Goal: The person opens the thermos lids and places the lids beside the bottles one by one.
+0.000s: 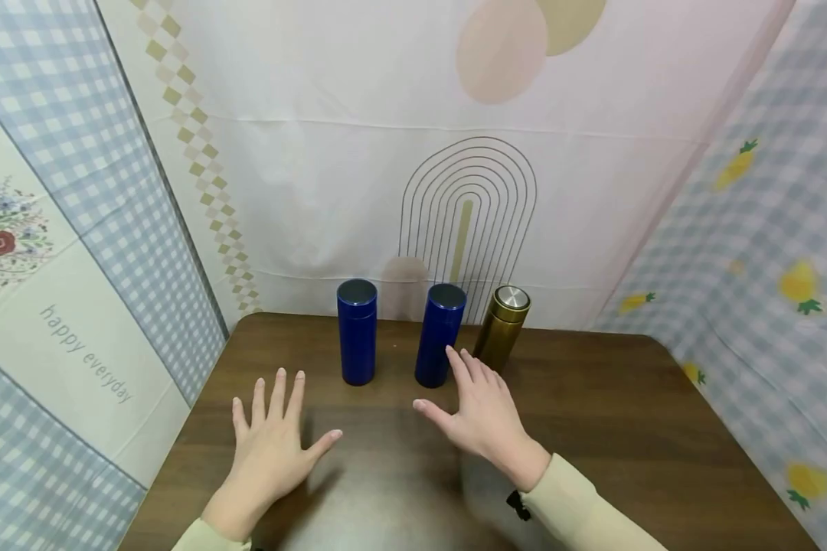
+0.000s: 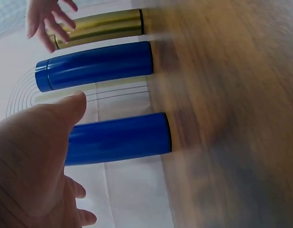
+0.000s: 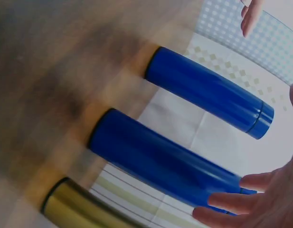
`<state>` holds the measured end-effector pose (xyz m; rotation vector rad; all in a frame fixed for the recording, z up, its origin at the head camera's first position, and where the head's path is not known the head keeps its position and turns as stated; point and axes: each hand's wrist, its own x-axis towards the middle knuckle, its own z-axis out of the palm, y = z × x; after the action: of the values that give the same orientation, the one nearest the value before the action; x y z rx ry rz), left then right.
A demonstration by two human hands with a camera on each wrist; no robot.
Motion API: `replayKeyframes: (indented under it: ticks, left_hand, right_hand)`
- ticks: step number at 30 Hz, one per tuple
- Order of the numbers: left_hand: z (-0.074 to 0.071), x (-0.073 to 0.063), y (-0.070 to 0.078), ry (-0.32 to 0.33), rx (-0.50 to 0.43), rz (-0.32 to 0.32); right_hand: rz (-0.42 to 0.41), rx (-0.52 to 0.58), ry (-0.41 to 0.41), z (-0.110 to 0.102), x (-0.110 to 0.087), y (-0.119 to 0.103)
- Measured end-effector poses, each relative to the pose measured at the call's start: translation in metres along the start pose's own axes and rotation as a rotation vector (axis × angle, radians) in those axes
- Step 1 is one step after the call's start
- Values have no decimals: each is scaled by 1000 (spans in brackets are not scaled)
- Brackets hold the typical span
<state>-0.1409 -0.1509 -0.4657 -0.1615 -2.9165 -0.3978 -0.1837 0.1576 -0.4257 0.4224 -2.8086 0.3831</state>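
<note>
Three slim bottles stand upright in a row on the brown table (image 1: 400, 467). On the left is a blue thermos (image 1: 358, 344) with a dark top; a second blue thermos (image 1: 436, 337) stands in the middle. The gold thermos (image 1: 500, 327) at the right has a silver-topped lid. My left hand (image 1: 269, 451), fingers spread and holding nothing, hovers in front and to the left of the left thermos. My right hand (image 1: 485, 413) reaches before the middle and gold bottles, fingers extended, overlapping both in the head view. Its fingers cover the lower part of the gold thermos.
A white patterned cloth (image 1: 317, 191) hangs right behind the table's back edge. Checked cloths flank it, one at the left (image 1: 62, 99) and one with pineapples at the right (image 1: 751, 306). Bare tabletop shows between the two hands.
</note>
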Motion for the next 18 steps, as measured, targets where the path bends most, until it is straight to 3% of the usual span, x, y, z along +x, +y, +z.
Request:
replayKeyframes:
  ticks: [4, 10, 15, 18]
  left_hand:
    - [-2, 7, 4, 0, -50, 11]
    - [-11, 30, 12, 26, -144, -8]
    - [-16, 47, 16, 85, -241, 27]
    - [-17, 53, 18, 104, -323, 7]
  right_hand:
    - [-74, 100, 54, -8, 10, -10]
    - [-219, 317, 94, -17, 34, -27]
    - [-179, 535, 66, -19, 54, -42]
    - [-131, 662, 50, -17, 61, -51]
